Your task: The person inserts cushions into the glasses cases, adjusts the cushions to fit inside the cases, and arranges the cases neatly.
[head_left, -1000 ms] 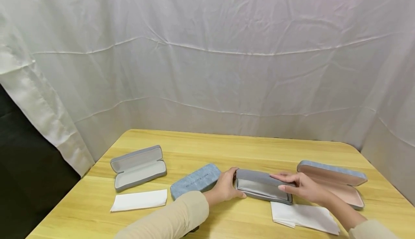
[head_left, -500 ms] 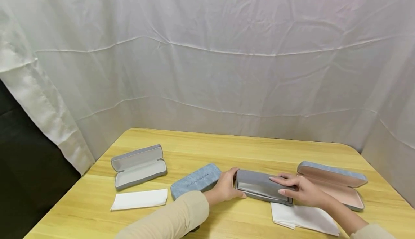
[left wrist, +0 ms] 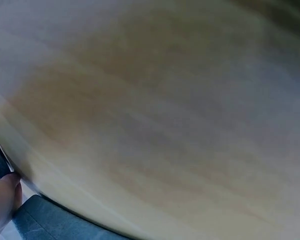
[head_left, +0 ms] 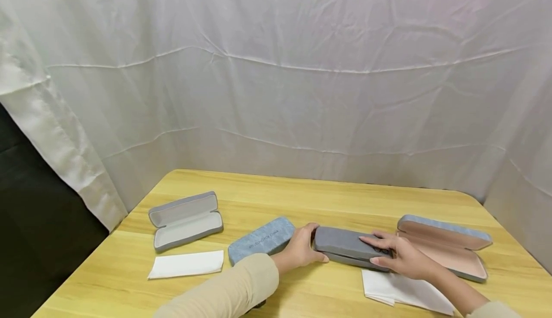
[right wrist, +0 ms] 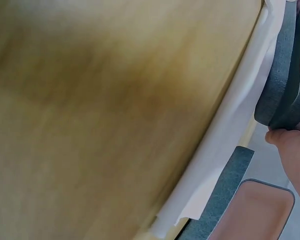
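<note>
Fingers of the left hand (head_left: 302,248) and right hand (head_left: 403,255) grip the grey case (head_left: 347,247). Pressing its ajar lid (head_left: 338,238) down could nip the right thumb (head_left: 381,261).

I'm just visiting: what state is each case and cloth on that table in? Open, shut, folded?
Left grey case: open, lid raised.
Lettered blue case: closed.
Middle grey case: nearly closed, gap under lid; left hand and right hand grip it.
Pink-lined blue case: open.
Left white cloth: folded.
Right white cloth: folded.
</note>
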The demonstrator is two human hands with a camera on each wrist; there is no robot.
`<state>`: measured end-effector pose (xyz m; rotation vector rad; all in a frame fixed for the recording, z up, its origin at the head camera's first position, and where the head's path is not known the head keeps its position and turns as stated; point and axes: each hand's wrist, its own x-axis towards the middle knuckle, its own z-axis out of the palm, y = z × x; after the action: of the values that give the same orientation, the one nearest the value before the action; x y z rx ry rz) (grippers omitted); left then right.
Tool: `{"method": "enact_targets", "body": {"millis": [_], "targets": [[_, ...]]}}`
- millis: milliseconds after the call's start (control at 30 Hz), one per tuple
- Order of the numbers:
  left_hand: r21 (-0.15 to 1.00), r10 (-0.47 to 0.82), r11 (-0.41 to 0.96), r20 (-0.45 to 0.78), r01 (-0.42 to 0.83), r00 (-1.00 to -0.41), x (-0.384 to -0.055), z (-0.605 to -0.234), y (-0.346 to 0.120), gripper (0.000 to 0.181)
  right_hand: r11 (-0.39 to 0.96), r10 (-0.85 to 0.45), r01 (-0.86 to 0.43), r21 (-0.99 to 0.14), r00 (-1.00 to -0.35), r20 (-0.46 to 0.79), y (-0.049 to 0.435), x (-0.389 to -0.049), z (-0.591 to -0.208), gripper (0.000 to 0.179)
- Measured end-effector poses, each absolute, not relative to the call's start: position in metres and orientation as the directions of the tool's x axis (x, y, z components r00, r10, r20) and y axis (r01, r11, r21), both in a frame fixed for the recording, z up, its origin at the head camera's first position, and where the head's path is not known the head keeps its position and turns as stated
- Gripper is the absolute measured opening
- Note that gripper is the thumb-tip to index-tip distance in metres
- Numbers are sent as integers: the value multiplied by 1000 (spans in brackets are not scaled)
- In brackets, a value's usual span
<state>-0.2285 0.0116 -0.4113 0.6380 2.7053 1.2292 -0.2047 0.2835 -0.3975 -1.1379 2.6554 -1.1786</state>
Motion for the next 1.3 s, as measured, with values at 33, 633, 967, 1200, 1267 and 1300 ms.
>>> {"method": "enact_targets", "body": {"millis": [33,633,967,1200,1267,1300], "targets": [[743,412,585,74,325,-908,-228,-411,12,77,463,-625,-613,-640,-738,255,283,-204,-397,46],[746,352,597,88,296,-932,-228,-411,20,76,686,-530,-594,-420,-804,271,280,-208,-398,62],[750,286,604,110,268,-952,-229,-412,28,75,734,-448,-476,-485,-875,182,276,-217,-395,68],[770,229,600,95,218,-969,-229,-409,34,70,745,-442,-493,-449,-870,220,274,-223,-394,66],[771,225,600,95,215,-970,-229,-408,34,69,752,-444,-496,-434,-868,221,274,-225,-394,66],[771,226,599,96,216,-969,-229,-408,34,69,754,-447,-497,-429,-867,219,274,-226,-394,66]]}}
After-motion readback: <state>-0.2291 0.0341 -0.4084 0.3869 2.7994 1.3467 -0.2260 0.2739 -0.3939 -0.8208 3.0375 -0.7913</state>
